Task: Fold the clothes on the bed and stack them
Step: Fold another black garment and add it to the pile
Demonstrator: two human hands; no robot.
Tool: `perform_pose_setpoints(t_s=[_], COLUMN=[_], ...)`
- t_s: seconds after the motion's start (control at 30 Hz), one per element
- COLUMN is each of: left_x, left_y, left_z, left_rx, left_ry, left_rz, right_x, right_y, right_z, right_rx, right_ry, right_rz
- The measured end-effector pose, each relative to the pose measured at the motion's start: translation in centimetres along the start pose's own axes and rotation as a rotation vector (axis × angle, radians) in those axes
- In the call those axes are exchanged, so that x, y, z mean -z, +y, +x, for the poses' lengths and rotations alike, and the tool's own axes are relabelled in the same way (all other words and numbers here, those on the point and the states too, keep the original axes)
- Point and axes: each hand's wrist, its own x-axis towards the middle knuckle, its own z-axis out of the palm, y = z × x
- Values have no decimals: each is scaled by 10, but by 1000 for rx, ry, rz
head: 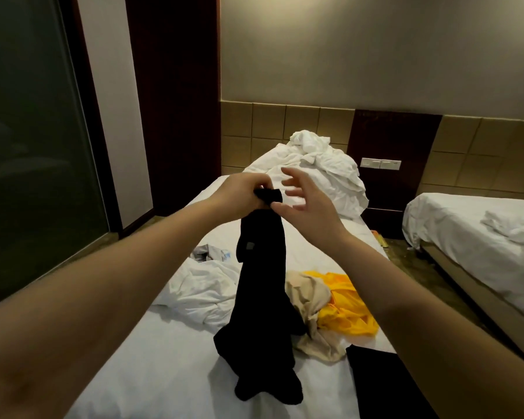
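1. Black garment (260, 297): it hangs in a bunched rope from the left hand (245, 195), whose fingers are curled tight round its top edge. Its lower end trails onto the bed (152, 373) straight below that hand. What kind of garment it is I cannot tell.
2. The right hand (306, 204) is just beside the left and holds nothing, with its fingers spread wide and slightly blurred. Its thumb is at the cloth right under the left hand's grip, but whether it touches is unclear.
3. The step in hand looks like opening the piece out. To do it well, the right hand should pinch the top edge close against the left grip, then slide outward along that edge until the cloth pulls flat between both hands.
4. Both hands should then rise enough for the trailing end to clear the sheet. One shake would follow, and the piece would go down flat on the bare sheet below the hands.
5. Below and right of the hands lies a beige garment (309, 316), touching a yellow garment (348, 306). The black hem could drag either of them.
6. Below and left of the hands is a crumpled white garment (203, 293).
7. Under the right forearm lies a flat dark piece (378, 382), probably already folded.
8. Beyond the hands is heaped white bedding (318, 167).
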Motion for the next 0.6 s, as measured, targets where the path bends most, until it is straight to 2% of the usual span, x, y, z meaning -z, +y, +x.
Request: perform_pose_setpoints(t_s=[0.1, 0.27, 0.43, 0.6], left_x=[5, -1, -31, -39], left_y=[11, 3, -10, -29], left_z=[1, -5, -29, -46], left_rx=[-6, 147, 267, 253], left_ry=[-25, 22, -194, -155], left_rz=[-129, -442, -558, -421], right_x=[2, 7, 13, 46], right_y=[-8, -13, -18, -29], right_z=[9, 20, 18, 29], right_rx=[-2, -20, -41, -1], right_ry=[-100, -59, 107, 333], right_rz=[-97, -245, -73, -55])
